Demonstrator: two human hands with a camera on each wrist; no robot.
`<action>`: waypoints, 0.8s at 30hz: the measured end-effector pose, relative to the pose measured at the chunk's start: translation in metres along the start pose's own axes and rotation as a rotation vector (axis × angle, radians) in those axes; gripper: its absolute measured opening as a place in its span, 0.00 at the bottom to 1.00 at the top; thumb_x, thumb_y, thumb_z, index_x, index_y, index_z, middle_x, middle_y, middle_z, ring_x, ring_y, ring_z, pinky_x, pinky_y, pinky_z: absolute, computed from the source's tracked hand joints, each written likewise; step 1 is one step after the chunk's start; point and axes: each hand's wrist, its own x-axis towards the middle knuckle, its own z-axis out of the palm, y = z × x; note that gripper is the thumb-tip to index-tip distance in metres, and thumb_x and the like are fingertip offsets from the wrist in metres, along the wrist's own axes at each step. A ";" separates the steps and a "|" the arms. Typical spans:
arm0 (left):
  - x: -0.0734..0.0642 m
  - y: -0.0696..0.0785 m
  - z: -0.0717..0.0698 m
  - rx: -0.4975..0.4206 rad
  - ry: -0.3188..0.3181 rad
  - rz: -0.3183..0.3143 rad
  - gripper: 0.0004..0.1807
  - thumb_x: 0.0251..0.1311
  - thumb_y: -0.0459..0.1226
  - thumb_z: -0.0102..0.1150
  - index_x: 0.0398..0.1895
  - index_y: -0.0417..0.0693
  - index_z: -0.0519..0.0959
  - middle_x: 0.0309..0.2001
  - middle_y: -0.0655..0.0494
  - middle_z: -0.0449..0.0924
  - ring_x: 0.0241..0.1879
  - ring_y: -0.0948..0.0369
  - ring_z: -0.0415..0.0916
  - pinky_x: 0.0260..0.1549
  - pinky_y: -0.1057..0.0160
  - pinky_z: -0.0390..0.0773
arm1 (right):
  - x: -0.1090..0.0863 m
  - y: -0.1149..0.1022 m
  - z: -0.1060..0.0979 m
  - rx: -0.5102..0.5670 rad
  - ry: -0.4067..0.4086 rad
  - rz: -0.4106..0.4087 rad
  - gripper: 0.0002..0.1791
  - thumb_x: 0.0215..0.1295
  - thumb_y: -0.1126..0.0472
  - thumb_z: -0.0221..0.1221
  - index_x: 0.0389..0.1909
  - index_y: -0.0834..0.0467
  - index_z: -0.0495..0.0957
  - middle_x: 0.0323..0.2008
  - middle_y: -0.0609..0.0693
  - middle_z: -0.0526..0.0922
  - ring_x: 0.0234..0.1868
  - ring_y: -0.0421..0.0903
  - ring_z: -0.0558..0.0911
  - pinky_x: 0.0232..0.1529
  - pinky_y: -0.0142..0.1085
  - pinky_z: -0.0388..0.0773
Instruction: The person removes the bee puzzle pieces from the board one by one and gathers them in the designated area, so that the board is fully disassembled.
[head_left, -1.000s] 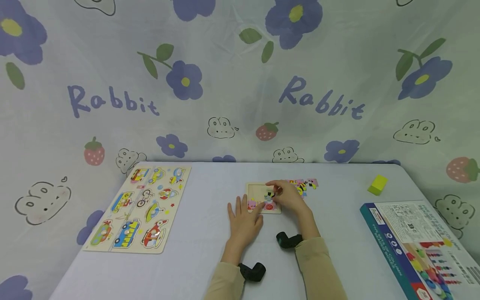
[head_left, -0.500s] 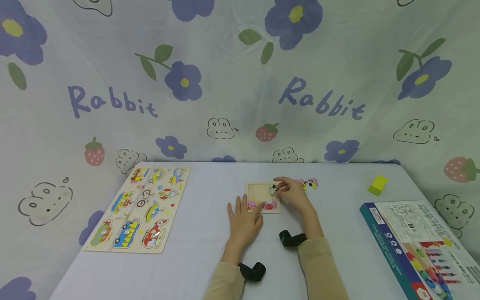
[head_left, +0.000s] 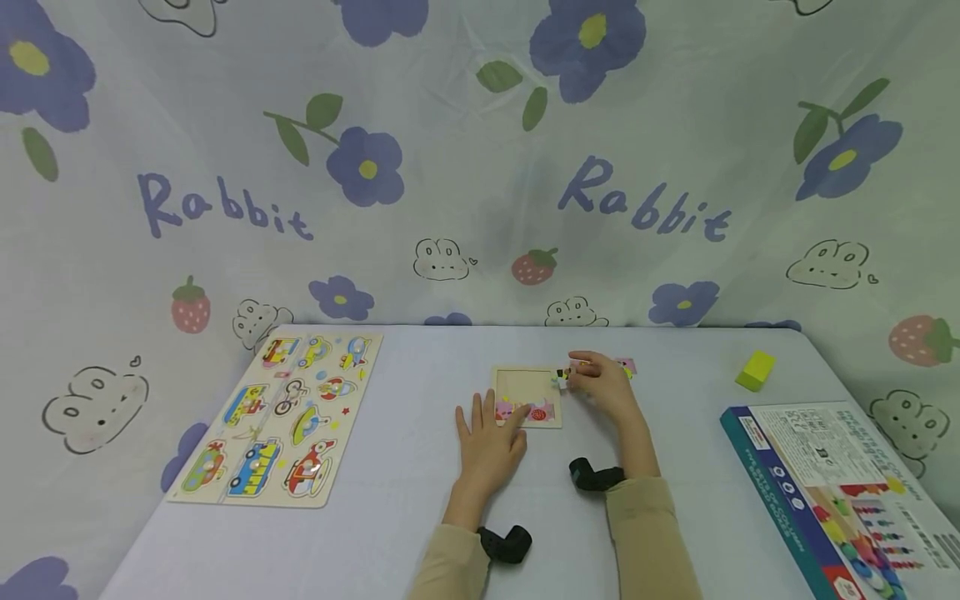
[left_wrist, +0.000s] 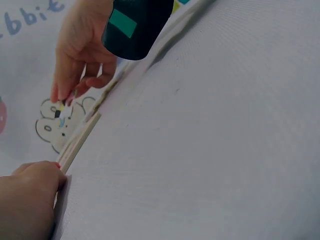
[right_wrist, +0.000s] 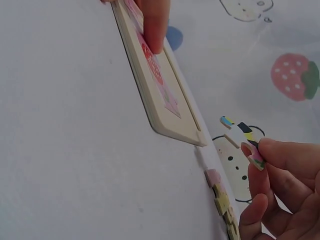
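My left hand [head_left: 491, 450] lies flat with spread fingers at the near edge of a small wooden puzzle tray [head_left: 525, 375]; a fingertip touches the pink pieces [head_left: 538, 412] along the tray's near side. Between thumb and finger, my right hand [head_left: 607, 387] pinches a jigsaw piece [right_wrist: 247, 132] marked in black, yellow, white and pink. It is held above the table, just right of the tray. Several loose puzzle pieces [right_wrist: 222, 200] lie on the table beyond and beneath the right hand, which partly hides them in the head view.
A large wooden vehicle puzzle board [head_left: 277, 417] lies at the left. On the right are a yellow block [head_left: 755, 369] and a flat boxed toy set [head_left: 832, 492]. A printed curtain [head_left: 480, 167] hangs behind the table.
My right hand has drawn back from over the tray to the right, carrying the jigsaw piece out past the tray's edge. The left hand has stayed in place.
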 end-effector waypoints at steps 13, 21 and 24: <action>0.000 0.000 -0.002 -0.023 -0.015 -0.007 0.22 0.63 0.47 0.42 0.61 0.70 0.69 0.69 0.39 0.50 0.69 0.41 0.41 0.61 0.35 0.34 | -0.004 0.011 -0.022 0.052 0.095 0.045 0.18 0.63 0.59 0.57 0.52 0.62 0.76 0.42 0.59 0.82 0.31 0.39 0.77 0.29 0.31 0.74; 0.000 -0.001 -0.001 -0.025 -0.011 -0.007 0.22 0.63 0.47 0.42 0.61 0.70 0.69 0.69 0.39 0.50 0.69 0.40 0.41 0.61 0.35 0.34 | -0.007 0.019 -0.030 0.146 0.176 0.154 0.18 0.62 0.58 0.58 0.50 0.63 0.76 0.32 0.51 0.83 0.26 0.38 0.78 0.28 0.27 0.75; 0.000 -0.001 -0.002 -0.025 -0.012 -0.006 0.22 0.63 0.47 0.43 0.61 0.70 0.69 0.69 0.39 0.50 0.69 0.40 0.41 0.61 0.35 0.35 | -0.007 0.020 -0.031 0.199 0.228 0.193 0.18 0.61 0.59 0.59 0.49 0.65 0.75 0.30 0.49 0.82 0.25 0.37 0.79 0.27 0.27 0.76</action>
